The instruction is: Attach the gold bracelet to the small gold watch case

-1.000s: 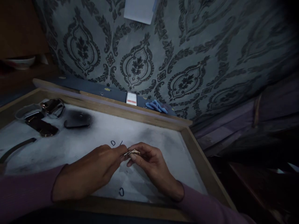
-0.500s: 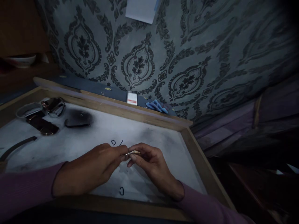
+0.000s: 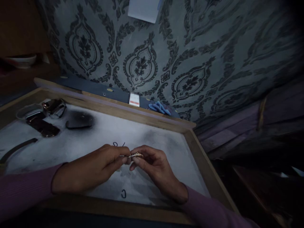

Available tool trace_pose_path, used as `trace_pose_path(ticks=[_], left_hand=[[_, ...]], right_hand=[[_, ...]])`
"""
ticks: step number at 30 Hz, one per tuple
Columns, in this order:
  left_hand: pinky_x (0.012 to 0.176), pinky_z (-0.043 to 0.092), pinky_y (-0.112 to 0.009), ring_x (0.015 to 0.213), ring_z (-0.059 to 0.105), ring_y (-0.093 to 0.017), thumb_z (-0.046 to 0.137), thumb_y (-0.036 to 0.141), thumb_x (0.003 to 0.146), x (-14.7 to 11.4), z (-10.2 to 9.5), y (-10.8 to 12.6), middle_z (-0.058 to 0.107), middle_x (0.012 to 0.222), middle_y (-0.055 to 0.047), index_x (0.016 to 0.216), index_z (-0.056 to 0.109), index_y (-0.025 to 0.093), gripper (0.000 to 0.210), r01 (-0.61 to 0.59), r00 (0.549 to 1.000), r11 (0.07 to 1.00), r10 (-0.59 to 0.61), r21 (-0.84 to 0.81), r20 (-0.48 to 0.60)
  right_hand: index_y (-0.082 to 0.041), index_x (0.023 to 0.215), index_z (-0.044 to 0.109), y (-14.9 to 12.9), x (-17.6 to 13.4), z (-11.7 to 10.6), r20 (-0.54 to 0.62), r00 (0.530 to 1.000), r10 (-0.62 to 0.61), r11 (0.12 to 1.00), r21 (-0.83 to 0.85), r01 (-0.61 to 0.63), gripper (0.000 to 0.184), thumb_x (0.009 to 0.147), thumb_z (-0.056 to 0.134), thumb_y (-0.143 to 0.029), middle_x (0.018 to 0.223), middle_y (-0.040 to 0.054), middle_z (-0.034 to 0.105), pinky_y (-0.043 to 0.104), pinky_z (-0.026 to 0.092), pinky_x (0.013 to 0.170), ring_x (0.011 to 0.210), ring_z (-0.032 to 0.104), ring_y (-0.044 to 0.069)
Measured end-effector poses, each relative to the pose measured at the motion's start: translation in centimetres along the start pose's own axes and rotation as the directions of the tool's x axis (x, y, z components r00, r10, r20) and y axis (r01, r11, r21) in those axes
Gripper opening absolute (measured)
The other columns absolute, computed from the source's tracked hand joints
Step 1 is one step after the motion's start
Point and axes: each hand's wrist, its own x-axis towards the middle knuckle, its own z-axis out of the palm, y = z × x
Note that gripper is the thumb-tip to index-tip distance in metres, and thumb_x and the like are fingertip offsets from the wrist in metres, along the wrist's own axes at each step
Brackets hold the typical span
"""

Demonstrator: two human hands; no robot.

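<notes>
Above a white-bottomed wooden tray (image 3: 166,202), my two hands meet at the fingertips. My right hand (image 3: 155,167) pinches a small gold-coloured metal piece (image 3: 138,155) between thumb and fingers; its exact kind is too small to tell. A thin silvery rod (image 3: 131,156) reaches from that piece to my left hand (image 3: 95,166), whose thumb and forefinger are closed on it. On the white surface just beyond the fingers lie a small dark loop (image 3: 115,144) and a short dark strip, partly covered by my left hand. Nearer me lies another dark curved bit (image 3: 123,193).
Several wristwatches (image 3: 44,126) lie at the tray's left, beside a dark pad (image 3: 79,120) and a loose strap (image 3: 19,148). Behind the back rim are a small white box (image 3: 134,99) and a blue cloth (image 3: 159,107). A patterned wall covering (image 3: 140,63) rises behind.
My left hand has shifted slightly left, away from the gold-coloured piece, and more of the thin rod shows. My right hand stays nearly still.
</notes>
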Motion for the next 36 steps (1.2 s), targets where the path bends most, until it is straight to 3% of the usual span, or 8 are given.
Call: trace_pose_path(ticks=[12,21,31,36], left_hand=[[0.079,0.041,-0.026,0.085,0.056,-0.016,0.033,0.034,0.099,0.15,-0.08,-0.31,0.062,0.086,0.000,0.091,0.062,0.020,0.034,-0.006,1.000,0.996,0.007,-0.086,0.015],[0.070,0.040,-0.021,0.073,0.050,-0.012,0.035,0.035,0.098,0.34,-0.47,-0.57,0.054,0.081,0.002,0.092,0.062,0.020,0.032,0.073,0.995,0.974,-0.058,-0.216,0.077],[0.079,0.039,-0.023,0.085,0.054,-0.015,0.035,0.034,0.098,0.45,-0.42,-0.50,0.059,0.086,0.001,0.090,0.063,0.020,0.033,0.056,0.996,0.985,-0.045,-0.164,0.075],[0.073,0.040,-0.023,0.079,0.052,-0.014,0.036,0.035,0.097,0.44,-0.67,-0.69,0.058,0.085,0.001,0.093,0.062,0.019,0.031,0.102,0.990,0.975,-0.079,-0.195,0.120]], right_hand=[[-0.019,0.093,0.072,-0.09,-0.05,-0.03,0.014,1.000,-0.010,1.000,0.022,0.010,0.009,0.084,0.070,-0.022,0.078,0.0016,0.074,0.026,0.058,0.067,0.067,0.068,0.012],[-0.018,0.093,0.073,0.15,-0.04,-0.06,0.030,0.999,-0.011,0.997,0.080,0.009,0.009,0.085,0.069,-0.019,0.078,0.0019,0.074,0.021,0.057,0.067,0.071,0.069,0.011],[-0.017,0.092,0.072,-0.07,-0.13,-0.07,0.037,0.999,0.019,0.998,0.056,-0.021,0.008,0.084,0.070,-0.020,0.077,0.0015,0.073,0.022,0.057,0.066,0.067,0.067,0.010],[-0.017,0.093,0.072,0.09,-0.12,-0.12,0.042,0.999,0.020,0.998,0.062,-0.023,0.010,0.084,0.070,-0.022,0.078,0.0023,0.073,0.024,0.057,0.067,0.070,0.068,0.011]])
